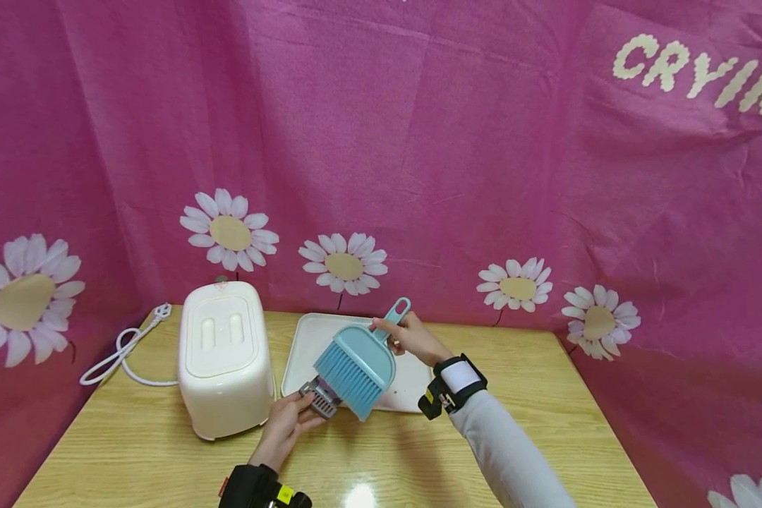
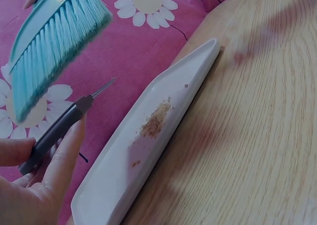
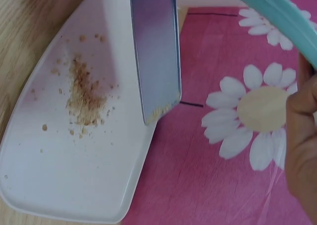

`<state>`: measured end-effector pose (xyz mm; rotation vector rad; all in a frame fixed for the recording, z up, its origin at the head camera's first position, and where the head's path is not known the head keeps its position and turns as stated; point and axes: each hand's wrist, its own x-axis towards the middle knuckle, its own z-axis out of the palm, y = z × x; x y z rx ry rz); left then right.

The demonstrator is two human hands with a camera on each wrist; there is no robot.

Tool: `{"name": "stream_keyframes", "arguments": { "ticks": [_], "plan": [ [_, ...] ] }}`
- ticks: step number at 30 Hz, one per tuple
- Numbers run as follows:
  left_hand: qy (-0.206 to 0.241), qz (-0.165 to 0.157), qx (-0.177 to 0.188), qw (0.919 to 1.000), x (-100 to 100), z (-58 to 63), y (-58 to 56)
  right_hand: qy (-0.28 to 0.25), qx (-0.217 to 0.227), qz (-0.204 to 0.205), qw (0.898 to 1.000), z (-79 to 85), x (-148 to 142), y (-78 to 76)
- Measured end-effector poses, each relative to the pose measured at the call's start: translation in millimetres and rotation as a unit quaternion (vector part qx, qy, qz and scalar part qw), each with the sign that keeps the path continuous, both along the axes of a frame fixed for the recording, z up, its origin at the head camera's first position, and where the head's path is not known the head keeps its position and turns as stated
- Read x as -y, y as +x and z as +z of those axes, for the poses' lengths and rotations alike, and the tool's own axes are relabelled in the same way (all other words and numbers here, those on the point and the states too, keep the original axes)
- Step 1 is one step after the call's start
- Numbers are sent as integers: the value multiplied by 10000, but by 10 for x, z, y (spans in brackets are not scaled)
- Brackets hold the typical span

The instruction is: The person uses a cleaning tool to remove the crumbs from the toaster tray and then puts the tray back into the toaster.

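Note:
My left hand (image 1: 286, 423) pinches the grey slotted end (image 1: 320, 399) of a toaster crumb tray between thumb and fingers. Seen edge-on in the left wrist view, the crumb tray (image 2: 62, 126) is tilted in the air. Its metal pan (image 3: 157, 46) has pale crumbs (image 3: 166, 108) at one corner. In my right hand (image 1: 415, 337) is the handle of a light blue brush (image 1: 358, 363), bristles towards the crumb tray, which it partly hides in the head view. Below both lies a white tray (image 1: 305, 339) with a pile of brown crumbs (image 3: 86, 98).
A white toaster (image 1: 225, 360) stands left of the white tray. Its white cord (image 1: 123, 349) lies looped on the wooden table (image 1: 502, 423), plug towards the back. Behind the table hangs a pink cloth (image 1: 419, 176) with daisies.

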<state>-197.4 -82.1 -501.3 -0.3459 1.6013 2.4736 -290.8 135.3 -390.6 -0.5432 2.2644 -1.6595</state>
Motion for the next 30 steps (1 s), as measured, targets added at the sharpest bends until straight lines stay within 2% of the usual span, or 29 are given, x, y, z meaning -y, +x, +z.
{"name": "stream_keyframes", "arguments": {
  "ticks": [7, 12, 22, 30],
  "plan": [
    [40, -59, 36, 10000, -21, 24, 2, 494, -135, 162, 9986, -4, 54, 43],
    [90, -83, 59, 9999, -13, 33, -3, 522, -264, 92, 9982, -14, 54, 39],
    [-37, -59, 16, 10000, 15, 27, -4, 471, -328, -675, 9961, -28, 19, -2],
    [-94, -97, -31, 9999, 26, 13, -1, 525, -384, -1253, 9900, -30, -15, -29]
  ]
}}
